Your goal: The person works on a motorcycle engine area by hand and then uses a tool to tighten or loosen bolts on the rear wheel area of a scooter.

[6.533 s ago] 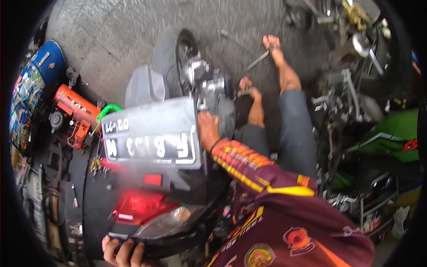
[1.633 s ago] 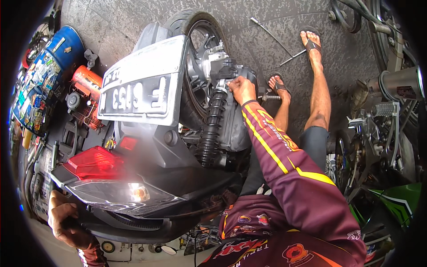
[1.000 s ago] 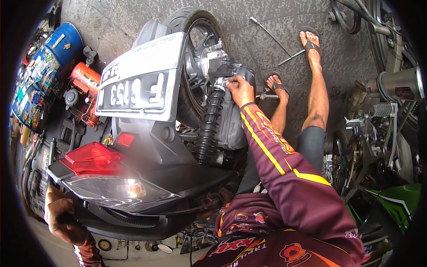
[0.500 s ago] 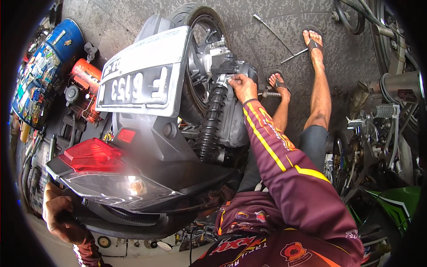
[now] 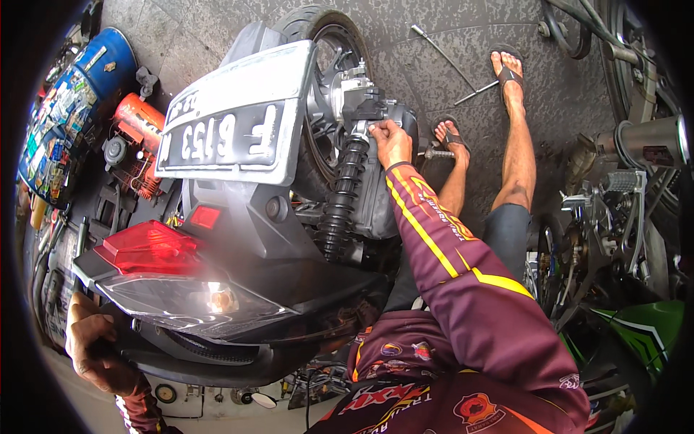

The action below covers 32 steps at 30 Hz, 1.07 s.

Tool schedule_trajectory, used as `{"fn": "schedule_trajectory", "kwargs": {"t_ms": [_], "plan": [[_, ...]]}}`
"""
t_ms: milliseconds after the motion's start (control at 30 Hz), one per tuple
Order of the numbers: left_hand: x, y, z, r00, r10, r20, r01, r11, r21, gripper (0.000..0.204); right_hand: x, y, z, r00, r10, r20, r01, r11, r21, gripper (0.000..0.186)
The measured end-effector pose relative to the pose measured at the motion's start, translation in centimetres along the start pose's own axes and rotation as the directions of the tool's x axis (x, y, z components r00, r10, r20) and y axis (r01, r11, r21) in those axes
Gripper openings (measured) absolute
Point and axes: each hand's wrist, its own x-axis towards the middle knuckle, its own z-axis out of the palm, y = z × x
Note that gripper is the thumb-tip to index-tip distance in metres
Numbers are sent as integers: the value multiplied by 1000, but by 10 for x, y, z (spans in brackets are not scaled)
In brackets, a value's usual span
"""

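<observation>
A scooter's rear end fills the middle, with its red and clear tail light (image 5: 152,249) and a white-edged number plate (image 5: 238,108). My right hand (image 5: 394,145) is closed in a pinch at the lower mount of the black-coiled shock absorber (image 5: 340,202), beside the rear wheel (image 5: 332,36). Whatever small part is between thumb and fingers is hidden. At the far lower left, my left hand (image 5: 94,347) curls round the end of the black grab rail (image 5: 210,372) behind the tail light. Part of that grip is out of sight.
A T-handle socket wrench (image 5: 448,61) lies on the dark floor near my sandalled feet. On the left stand a blue sticker-covered drum (image 5: 105,61) and an orange machine (image 5: 137,116). Another motorcycle with a green panel (image 5: 643,333) is close on the right.
My right wrist and forearm have shifted slightly left and turned a little, with the fingertips still at the shock mount. My left hand stays on the grab rail.
</observation>
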Motion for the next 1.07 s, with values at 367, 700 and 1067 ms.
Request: {"fn": "schedule_trajectory", "kwargs": {"t_ms": [367, 700, 1067], "plan": [[-1, 1, -1, 1000, -18, -9, 18, 1000, 16, 51, 4, 3, -13, 995, -68, 66, 63, 995, 80, 20], [-2, -8, 0, 998, 47, -30, -48, 998, -46, 56, 2, -8, -8, 998, 61, 2, -61, 996, -62, 28], [-7, -8, -2, 996, -65, -59, 59, 993, -99, 60, 0, -6, 0, 994, 108, -22, -110, 978, -177, 41]]}}
